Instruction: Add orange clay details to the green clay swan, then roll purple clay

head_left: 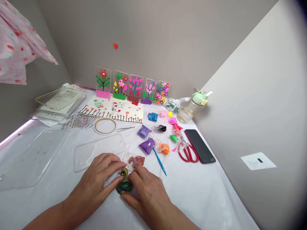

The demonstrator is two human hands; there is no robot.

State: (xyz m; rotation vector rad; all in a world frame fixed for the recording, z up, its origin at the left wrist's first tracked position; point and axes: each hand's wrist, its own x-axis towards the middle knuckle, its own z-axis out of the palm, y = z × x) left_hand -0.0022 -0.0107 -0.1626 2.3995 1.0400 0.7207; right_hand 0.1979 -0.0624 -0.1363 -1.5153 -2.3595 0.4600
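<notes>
A small clay duck (124, 182) with a yellow-green head and a dark blue-green swirled body sits on the white sheet (192, 198). My left hand (98, 175) presses it from the left with the fingertips. My right hand (146, 191) grips it from the right, and the fingers hide part of its body. Just behind the duck lies an open plastic packet of reddish-brown clay (135, 161). A clear phone case (98, 151) lies beyond my left hand, not touching it.
Decorated clear phone cases (131, 86) stand in a row against the wall. Several clay packets, a blue modelling tool (159, 161), red scissors (188, 151), a black phone (200, 146), a water bottle (193, 108) and a tape roll (105, 126) lie around. Pink cloth (16, 44) hangs at upper left.
</notes>
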